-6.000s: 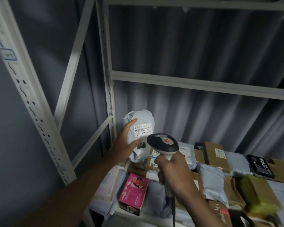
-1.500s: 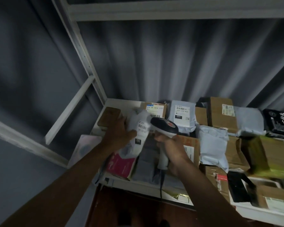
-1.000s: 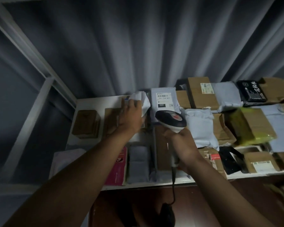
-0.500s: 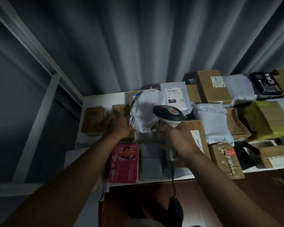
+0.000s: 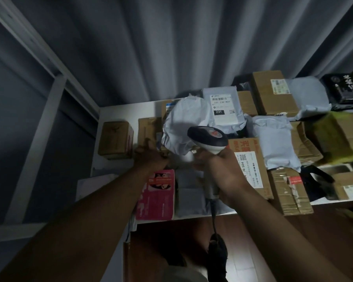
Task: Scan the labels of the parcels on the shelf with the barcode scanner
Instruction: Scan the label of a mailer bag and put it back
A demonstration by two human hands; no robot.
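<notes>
Right hand (image 5: 224, 171): curled round the grip of the barcode scanner (image 5: 209, 139), whose dark head with a red mark sits above the knuckles; a cable hangs from the grip toward 6 o'clock.
Left hand (image 5: 149, 157): at 9 o'clock of the scanner, low on the shelf (image 5: 118, 111), at the bottom edge of a crumpled grey mailer bag (image 5: 181, 127); the light is too dim to tell whether its fingers grip the bag or only touch it.
Grey mailer bag: bulges up just behind the scanner head, showing no label on the side facing the camera.
Labelled mailer (image 5: 222, 108): at 1 o'clock of the scanner, flat, its white label with a barcode and "231" face up.
Cardboard box (image 5: 251, 167): just at 3 o'clock of the right hand, its label with a QR code showing.
Pink box (image 5: 157, 196): at the shelf's front edge, at 6 o'clock of the left hand.
Small brown box (image 5: 114, 139): at 9 o'clock of the left hand, near the shelf's left end.
Further parcels: brown boxes and grey bags fill the shelf out toward 3 o'clock.
</notes>
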